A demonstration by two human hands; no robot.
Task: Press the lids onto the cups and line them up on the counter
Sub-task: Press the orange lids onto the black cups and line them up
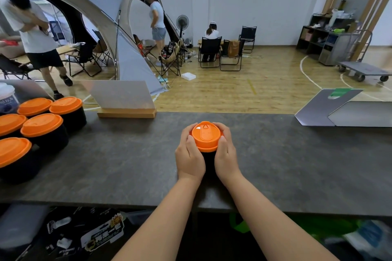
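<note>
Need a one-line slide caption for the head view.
Both hands, left and right, clasp an orange lid on a black cup at mid-counter; five lidded cups cluster left.

Both bare forearms reach forward, left hand [189, 153] and right hand [225, 151] cupped inward, fingers curled.

Both hands, left [190, 154] and right [226, 152], clasp an orange lid [205, 136] atop a black cup [209, 160] mid-surface [297, 165]; five lidded cups [45, 131] cluster at nine o'clock. A clear sign [121, 94] stands at eleven.
</note>
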